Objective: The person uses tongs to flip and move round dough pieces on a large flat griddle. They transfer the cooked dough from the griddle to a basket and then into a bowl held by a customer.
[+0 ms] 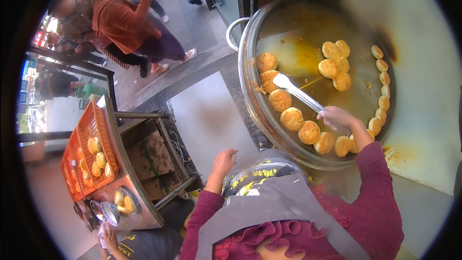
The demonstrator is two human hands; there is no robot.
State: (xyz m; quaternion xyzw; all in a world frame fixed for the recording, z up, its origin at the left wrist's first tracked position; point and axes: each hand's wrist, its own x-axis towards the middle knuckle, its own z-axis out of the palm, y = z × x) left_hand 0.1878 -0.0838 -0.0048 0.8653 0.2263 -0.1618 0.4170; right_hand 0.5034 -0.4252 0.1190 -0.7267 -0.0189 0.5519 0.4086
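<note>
My right hand (pixel 335 118) grips a pair of metal tongs (pixel 305 96). Their broad tip lies at the edge of a browned round pastry (pixel 270 81) by the left rim of a large round pan (pixel 249 90). Whether the tongs pinch that pastry, I cannot tell. More browned pastries (pixel 291 119) curve along the near rim, and paler ones (pixel 384 104) lean on edge along the right wall. A cluster of pastries (pixel 337 65) sits on the oily pan floor. My left hand (pixel 225 161) hangs beside my apron, apart from the pan, with nothing visible in it and its fingers loosely curled.
On the left, a metal counter (pixel 142 213) bears orange plastic baskets (pixel 104 122) of pastries, a plate of pastries (pixel 126 202) and bowls (pixel 110 212). A co-worker's hands (pixel 108 236) hold a cloth-like item there. Passers-by (pixel 122 21) are outside. A pan handle (pixel 232 34) juts out.
</note>
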